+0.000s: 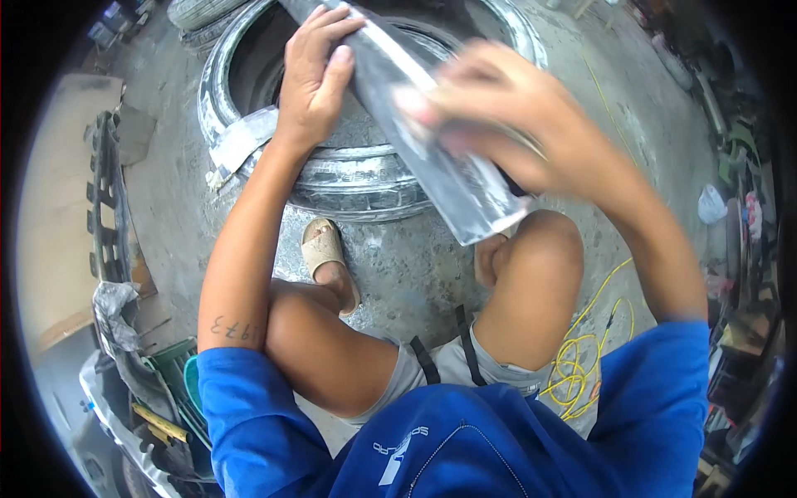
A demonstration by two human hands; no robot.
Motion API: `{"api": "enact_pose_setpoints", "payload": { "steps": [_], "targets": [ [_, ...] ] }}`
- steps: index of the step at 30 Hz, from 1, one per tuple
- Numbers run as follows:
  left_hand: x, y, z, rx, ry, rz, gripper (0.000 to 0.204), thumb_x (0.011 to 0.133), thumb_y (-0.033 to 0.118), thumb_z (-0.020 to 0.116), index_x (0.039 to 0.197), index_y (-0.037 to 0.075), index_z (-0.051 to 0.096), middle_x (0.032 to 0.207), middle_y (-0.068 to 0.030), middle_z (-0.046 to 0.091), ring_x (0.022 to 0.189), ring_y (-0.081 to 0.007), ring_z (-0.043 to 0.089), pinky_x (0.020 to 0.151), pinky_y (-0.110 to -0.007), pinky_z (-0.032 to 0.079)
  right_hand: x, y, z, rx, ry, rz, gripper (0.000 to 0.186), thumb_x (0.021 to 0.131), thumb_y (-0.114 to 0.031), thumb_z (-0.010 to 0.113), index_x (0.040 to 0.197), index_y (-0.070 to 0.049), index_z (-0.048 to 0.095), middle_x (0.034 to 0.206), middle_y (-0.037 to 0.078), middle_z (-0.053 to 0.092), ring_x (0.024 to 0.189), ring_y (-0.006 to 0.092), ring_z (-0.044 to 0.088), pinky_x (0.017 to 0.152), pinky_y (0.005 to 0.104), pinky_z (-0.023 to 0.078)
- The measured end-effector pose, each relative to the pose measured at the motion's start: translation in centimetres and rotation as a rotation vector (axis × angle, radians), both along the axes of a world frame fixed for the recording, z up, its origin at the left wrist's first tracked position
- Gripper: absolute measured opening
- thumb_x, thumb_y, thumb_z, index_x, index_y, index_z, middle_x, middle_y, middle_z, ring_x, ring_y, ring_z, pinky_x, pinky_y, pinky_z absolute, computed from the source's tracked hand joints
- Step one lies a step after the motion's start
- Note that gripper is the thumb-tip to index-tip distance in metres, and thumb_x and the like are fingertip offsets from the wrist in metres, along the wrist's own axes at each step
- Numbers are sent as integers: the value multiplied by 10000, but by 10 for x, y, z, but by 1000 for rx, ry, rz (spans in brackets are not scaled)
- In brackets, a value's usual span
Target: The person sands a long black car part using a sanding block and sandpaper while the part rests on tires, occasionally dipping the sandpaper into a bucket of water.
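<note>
My left hand (315, 83) grips the upper part of a long grey panel (469, 212), its fingers over the edge. The panel slants down to the right across a dust-whitened tire (349, 183), with pale smears on its surface. My right hand (490, 116), smeared by motion, is curled over the middle of the panel; what its fingers hold, if anything, is too blurred to make out. A pale, dusty cloth (241, 143) lies on the tire's left side, below my left hand.
Stacked tires (191, 21) stand at upper left. Cardboard (58, 207), a dark slotted part (104, 199) and green containers (170, 382) line the left. A yellow cable (573, 365) coils on the floor (631, 224) by my right leg. Assorted parts and a white bag (711, 204) line the right.
</note>
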State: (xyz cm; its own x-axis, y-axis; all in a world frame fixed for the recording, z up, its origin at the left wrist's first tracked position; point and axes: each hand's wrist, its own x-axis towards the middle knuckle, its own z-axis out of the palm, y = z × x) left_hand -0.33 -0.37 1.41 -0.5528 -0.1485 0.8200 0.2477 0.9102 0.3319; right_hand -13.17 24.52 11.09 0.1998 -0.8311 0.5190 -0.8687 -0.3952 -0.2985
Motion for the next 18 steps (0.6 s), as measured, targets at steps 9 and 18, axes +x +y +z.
{"api": "enact_pose_setpoints", "payload": {
  "steps": [9,18],
  "targets": [
    [-8,-3,-11,97,66,-98,407,1011,205,487,1358,27,604,1482,-182,536,1425,-389,423,1194,-478,281,-9,-70,4,54,-94,-140,347,935,-256,694,1253,-117,699,979,191,630,950,379,621,816,460,515],
    [-9,8,7,-16,12,-38,394,1012,213,493,1347,56,629,1464,-175,560,1451,-377,407,1204,-468,274,-14,-15,-5,-57,-4,-4,392,877,-203,757,1256,-118,710,934,155,581,900,354,582,834,425,488]
  ]
}}
